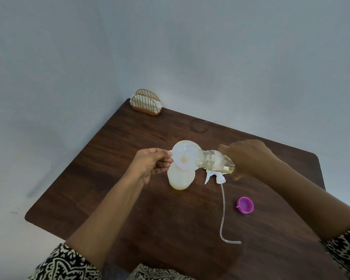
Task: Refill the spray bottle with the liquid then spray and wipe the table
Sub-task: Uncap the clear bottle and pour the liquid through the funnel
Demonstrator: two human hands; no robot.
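A translucent spray bottle body (180,179) stands on the dark wooden table (129,209), holding some pale yellow liquid. A white funnel (185,156) sits in its mouth. My left hand (152,164) pinches the funnel's rim tab. My right hand (249,158) grips a clear refill bottle (212,160) tipped on its side, its open mouth over the funnel's edge. Yellowish liquid shows at the funnel's centre. The white spray head (213,176) with its long dip tube (222,211) lies on the table to the right of the bottle.
A purple cap (245,205) lies open side up at the right. A gold wire napkin holder (147,103) with white napkins stands at the table's far corner. A faint ring mark (199,125) shows on the wood. A grey floor surrounds the table.
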